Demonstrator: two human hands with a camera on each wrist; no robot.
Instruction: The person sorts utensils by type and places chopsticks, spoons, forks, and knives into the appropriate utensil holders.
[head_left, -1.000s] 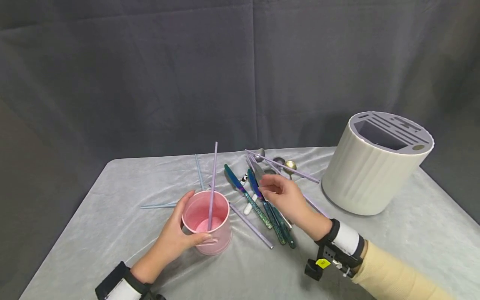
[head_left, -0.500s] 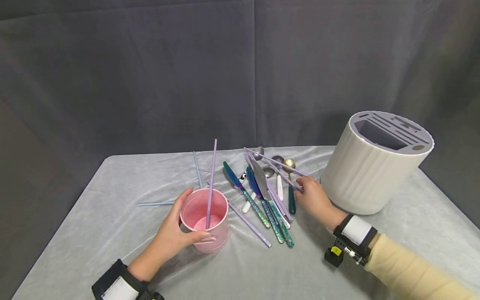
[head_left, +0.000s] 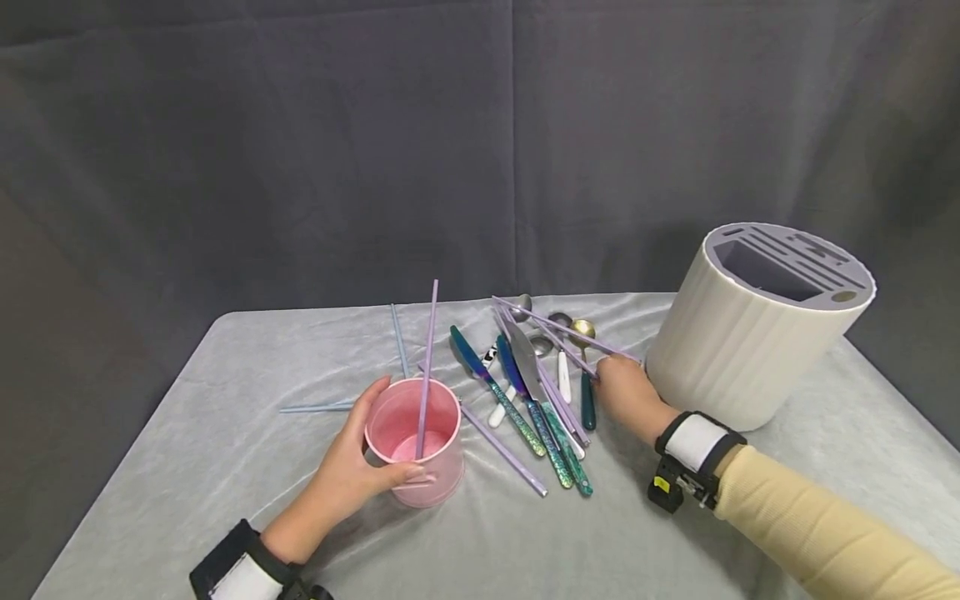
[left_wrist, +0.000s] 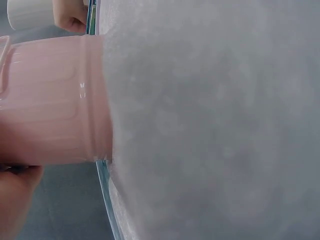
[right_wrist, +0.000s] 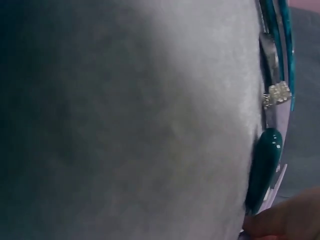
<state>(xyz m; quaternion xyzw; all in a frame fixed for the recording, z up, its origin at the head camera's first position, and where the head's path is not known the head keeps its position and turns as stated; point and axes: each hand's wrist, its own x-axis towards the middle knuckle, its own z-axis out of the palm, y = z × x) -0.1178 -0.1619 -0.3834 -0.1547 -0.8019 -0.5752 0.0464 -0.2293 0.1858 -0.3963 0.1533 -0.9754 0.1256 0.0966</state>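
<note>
My left hand [head_left: 352, 454] grips the pink cup [head_left: 444, 475], thumb across its front and fingers round its left side. A lavender chopstick [head_left: 428, 358] leans upright inside it. In the left wrist view the cup [left_wrist: 50, 105] fills the left side, its base at the grey cloth. My right hand [head_left: 628, 396], fingers curled, pinches the near end of a lavender chopstick [head_left: 566, 351] right of the cutlery pile; the fingertips are partly hidden. In the right wrist view part of my right hand [right_wrist: 287, 217] shows low, beside a dark green spoon handle [right_wrist: 265, 167].
Several knives [head_left: 525, 392], spoons [head_left: 582, 331] and more lavender chopsticks lie crossed in the middle. Light-blue chopsticks [head_left: 400, 342] lie behind and left of the cup. A white ribbed holder [head_left: 735, 350] with a slotted grey top stands close right of my right hand.
My right hand has moved right from above the knives to the lavender chopstick's end, with its fingers now curled there. My left hand and the cup have stayed put.
</note>
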